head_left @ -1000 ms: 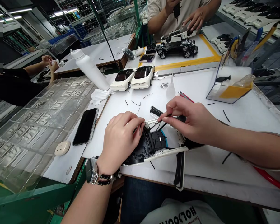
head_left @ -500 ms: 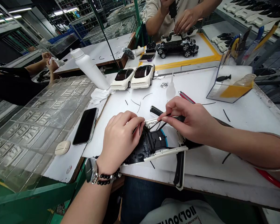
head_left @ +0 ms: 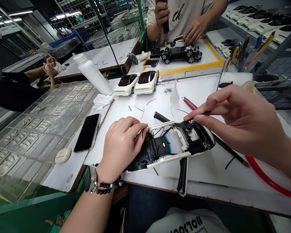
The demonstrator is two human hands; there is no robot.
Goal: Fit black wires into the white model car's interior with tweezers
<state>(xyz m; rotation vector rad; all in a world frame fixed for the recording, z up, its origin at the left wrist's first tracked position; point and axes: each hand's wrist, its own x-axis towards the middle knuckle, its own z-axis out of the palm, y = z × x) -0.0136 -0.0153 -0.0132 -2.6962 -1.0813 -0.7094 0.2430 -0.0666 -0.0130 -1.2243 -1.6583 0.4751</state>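
Observation:
An upturned white model car body [head_left: 169, 158] with a black interior lies at the table's front, an open door [head_left: 183, 176] hanging off its near side. My left hand [head_left: 122, 142] is closed on its left end, thumb and finger pinching the far edge near a thin black strip. At the far right side of the body, my right hand [head_left: 235, 119] is closed in a pinch. A small dark tip shows between its fingers, too little to name. The far door [head_left: 161, 117] stands out beyond the body.
Behind are two white model cars [head_left: 146, 82], a dropper bottle [head_left: 175, 94] and a red cutter [head_left: 189, 103]. A phone [head_left: 87, 132], earbud case [head_left: 63, 155] and white bottle [head_left: 93, 74] stand left. A red tube [head_left: 269, 178] curves at right. Across, a co-worker holds a screwdriver [head_left: 165, 26].
My right hand has moved right along the body's far edge, uncovering its right end. My left hand keeps its hold. The co-worker's screwdriver has lifted off the car part.

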